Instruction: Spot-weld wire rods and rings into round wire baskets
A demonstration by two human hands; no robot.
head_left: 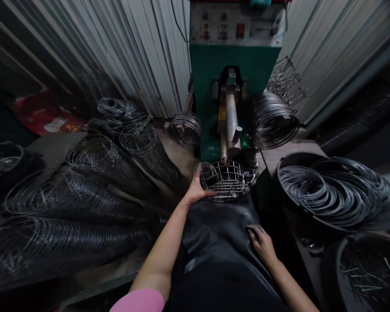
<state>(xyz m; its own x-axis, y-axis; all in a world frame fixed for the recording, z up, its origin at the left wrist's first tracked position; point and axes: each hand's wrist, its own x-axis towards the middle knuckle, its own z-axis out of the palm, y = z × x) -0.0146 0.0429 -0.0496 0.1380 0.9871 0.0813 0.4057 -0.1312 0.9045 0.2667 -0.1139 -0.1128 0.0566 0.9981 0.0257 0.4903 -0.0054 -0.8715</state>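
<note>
My left hand (196, 188) grips the left side of a round wire basket (229, 184), thumb and fingers spread around its rim and wires. The basket sits at the lower tip of the metal electrode arm (232, 117) of a green machine (203, 82), just beyond my knees. Over the black apron (217, 229) on my lap is my right hand (260, 242), apart from the basket. Its fingers are loosely bent, and I see nothing held in them.
Stacks of wire rings (68, 234) lie along the left. Wire coils (273, 121) flank the machine. At right, a black tub (282, 164) holds wire rings (331, 195), and another tub (336, 268) holds short wire pieces. Corrugated metal walls (143, 47) rise behind.
</note>
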